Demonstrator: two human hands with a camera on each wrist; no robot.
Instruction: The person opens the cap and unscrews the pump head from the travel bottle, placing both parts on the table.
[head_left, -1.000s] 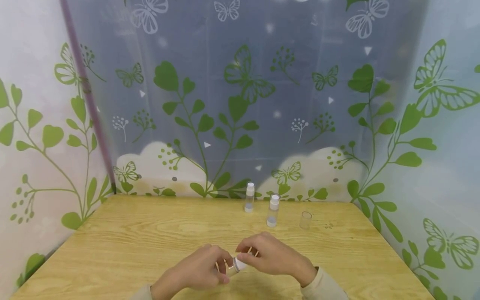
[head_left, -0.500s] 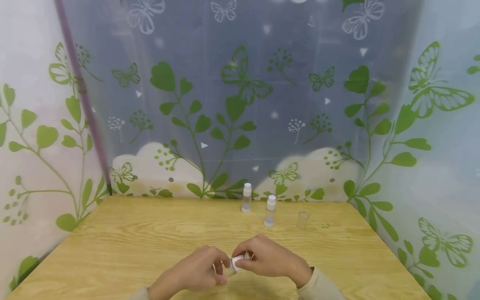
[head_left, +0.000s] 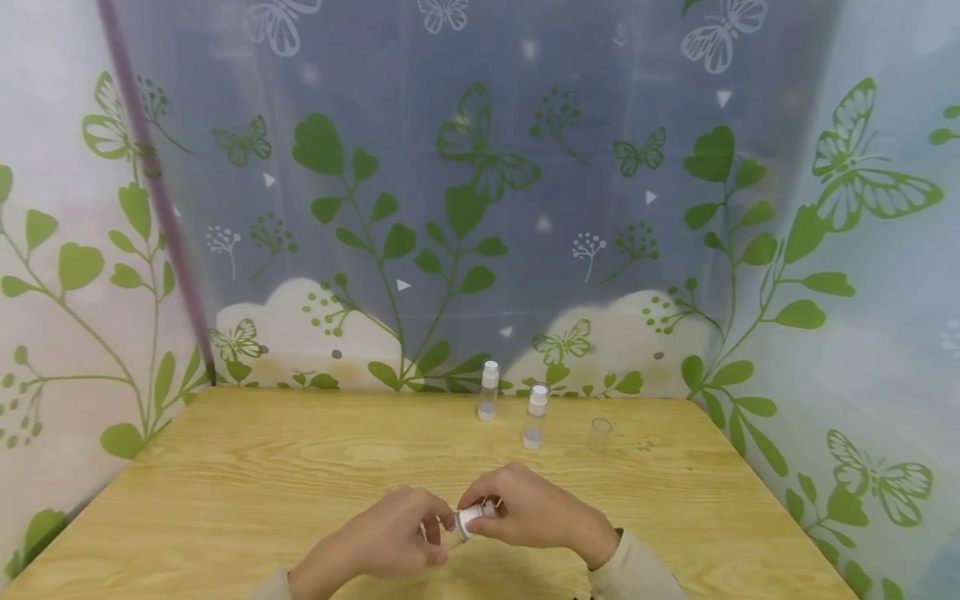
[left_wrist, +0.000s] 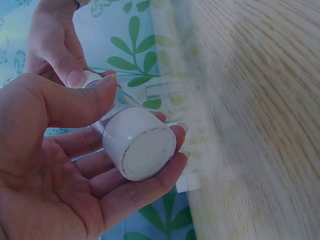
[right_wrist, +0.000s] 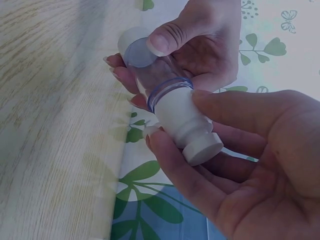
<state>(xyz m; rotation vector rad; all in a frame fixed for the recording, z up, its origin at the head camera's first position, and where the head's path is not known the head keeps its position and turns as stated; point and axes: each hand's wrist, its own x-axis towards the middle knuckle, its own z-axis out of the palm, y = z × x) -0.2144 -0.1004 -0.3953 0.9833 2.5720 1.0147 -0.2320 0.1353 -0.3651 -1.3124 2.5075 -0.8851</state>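
Observation:
Between my hands, above the table, is a small pump bottle [right_wrist: 162,77] with a clear body, a white base [left_wrist: 137,145] and a white pump head [right_wrist: 187,125]. It lies tilted, base toward my left hand. My left hand [head_left: 397,533] holds the clear body near the base, thumb on top and fingers curled beneath. With thumb and fingers, my right hand [head_left: 532,508] grips the white collar just past the blue-tinted ring [right_wrist: 170,90]. The pump's tip sticks out past my right fingers. In the head view my fingers hide much of the bottle.
Two similar pump bottles stand upright toward the back of the wooden table [head_left: 300,467]: one further back [head_left: 488,392], one nearer [head_left: 535,417]. To their right stands a loose clear cap [head_left: 600,436]. Patterned curtains [head_left: 375,208] enclose the back and sides.
My right fingers have shifted slightly toward the left hand, along the bottle's white collar. Both hands keep hold of it. The head view has turned a little, shifting the scene left.

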